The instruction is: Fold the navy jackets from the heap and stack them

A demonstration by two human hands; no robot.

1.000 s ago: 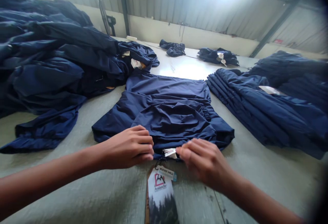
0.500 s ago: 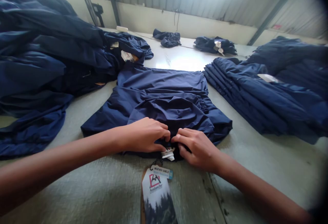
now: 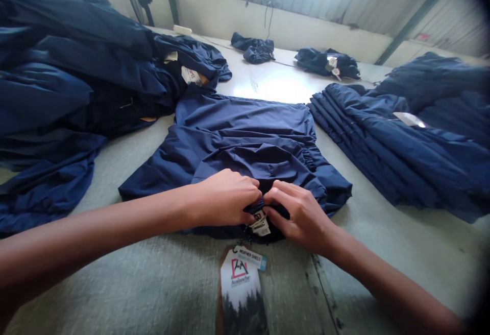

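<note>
Head view, left hand [image 3: 227, 197] and right hand [image 3: 300, 215] angled inward, nearly meeting, each grip pinching navy garment [image 3: 252, 156] beside label [image 3: 261, 226]

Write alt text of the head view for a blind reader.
A person's left hand and right hand touch a folded navy garment beside its white label. An Avalanche hang tag lies in front on the table; a heap of navy clothing is on the left, a folded stack on the right.

My one camera sits on my head, facing forward and down, close above my left hand [image 3: 229, 198] and right hand [image 3: 302, 213], looking across the table [image 3: 153, 279] to the far wall [image 3: 206, 8].
</note>
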